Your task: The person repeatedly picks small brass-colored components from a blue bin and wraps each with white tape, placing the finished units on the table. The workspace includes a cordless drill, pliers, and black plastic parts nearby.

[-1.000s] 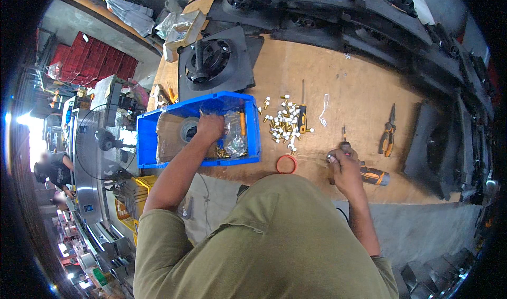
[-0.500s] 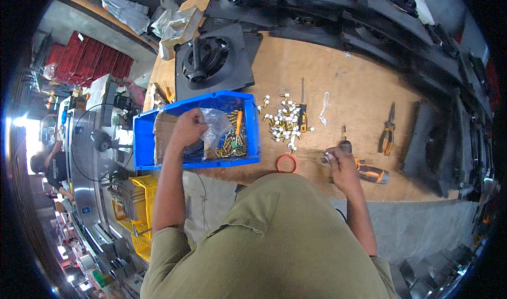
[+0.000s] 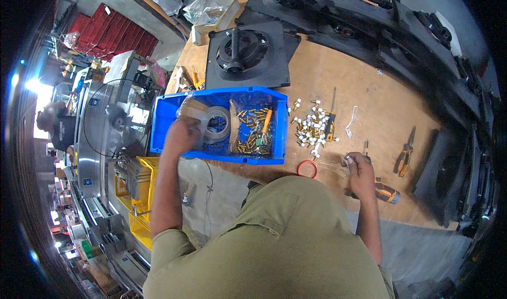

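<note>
My left hand (image 3: 182,135) is over the left end of a blue plastic bin (image 3: 282,135). Motion smears its fingers, so their grip is unclear. Just beyond them is a patch of clear plastic (image 3: 191,106); whether the hand touches it I cannot tell. Beside the hand, a roll of clear tape (image 3: 217,124) lies in the bin. The bin's right part holds many small brass fittings (image 3: 248,143) and an orange-handled screwdriver (image 3: 268,120). My right hand (image 3: 362,175) is closed above the table, pinching a small pale piece (image 3: 346,160) too small to name.
White-capped brass fittings (image 3: 311,127) lie heaped on the wooden table beside a screwdriver (image 3: 330,125). A red ring (image 3: 307,168), a power screwdriver (image 3: 387,192) and pliers (image 3: 405,154) are nearby. Black fan panels (image 3: 248,56) stand around the far side. Another person (image 3: 60,125) is at far left.
My left hand has moved away from the middle of the bin, and the clear bag it pinched no longer covers that spot. The tape roll now shows. The whole view has shifted.
</note>
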### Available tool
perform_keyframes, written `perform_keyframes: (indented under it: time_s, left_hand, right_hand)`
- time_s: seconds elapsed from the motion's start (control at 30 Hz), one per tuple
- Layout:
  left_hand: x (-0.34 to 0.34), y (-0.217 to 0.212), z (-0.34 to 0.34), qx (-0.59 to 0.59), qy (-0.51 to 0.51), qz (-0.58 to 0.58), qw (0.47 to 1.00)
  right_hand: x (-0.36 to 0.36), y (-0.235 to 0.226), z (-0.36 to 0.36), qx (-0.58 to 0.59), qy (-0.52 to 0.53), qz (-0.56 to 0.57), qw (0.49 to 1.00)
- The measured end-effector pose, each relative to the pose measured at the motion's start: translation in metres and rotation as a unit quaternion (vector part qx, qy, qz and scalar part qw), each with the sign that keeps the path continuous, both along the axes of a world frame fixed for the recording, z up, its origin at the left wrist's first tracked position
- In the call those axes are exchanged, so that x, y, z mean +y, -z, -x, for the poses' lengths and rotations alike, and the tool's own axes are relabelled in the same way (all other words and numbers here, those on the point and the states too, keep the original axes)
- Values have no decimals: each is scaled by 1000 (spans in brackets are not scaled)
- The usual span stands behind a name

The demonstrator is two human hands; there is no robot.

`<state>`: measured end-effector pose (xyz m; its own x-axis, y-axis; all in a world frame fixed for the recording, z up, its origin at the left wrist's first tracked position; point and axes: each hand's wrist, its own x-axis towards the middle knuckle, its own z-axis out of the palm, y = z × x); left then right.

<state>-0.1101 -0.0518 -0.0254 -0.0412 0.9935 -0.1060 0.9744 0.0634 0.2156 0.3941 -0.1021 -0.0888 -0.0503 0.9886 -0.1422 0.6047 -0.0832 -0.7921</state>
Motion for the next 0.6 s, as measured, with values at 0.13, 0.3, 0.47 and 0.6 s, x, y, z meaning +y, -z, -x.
perform_keyframes:
  time_s: [0.13,0.3,0.47,0.6]
  left_hand:
    - [2,38,3,-12,-39,131,991]
    - [9,18,-18,117,-53,105,986]
    - [20,-19,-74,40,26,-179,983]
    - [50,20,-113,-84,162,52,982]
  right_hand:
    - [0,-1,0,-11,3,-5,1000]
    - [-4,6,-10,18,31,23,999]
    - [-8,17,-14,-30,12,-31,999]
    - [-5,17,-3,-21,-7,-24,999]
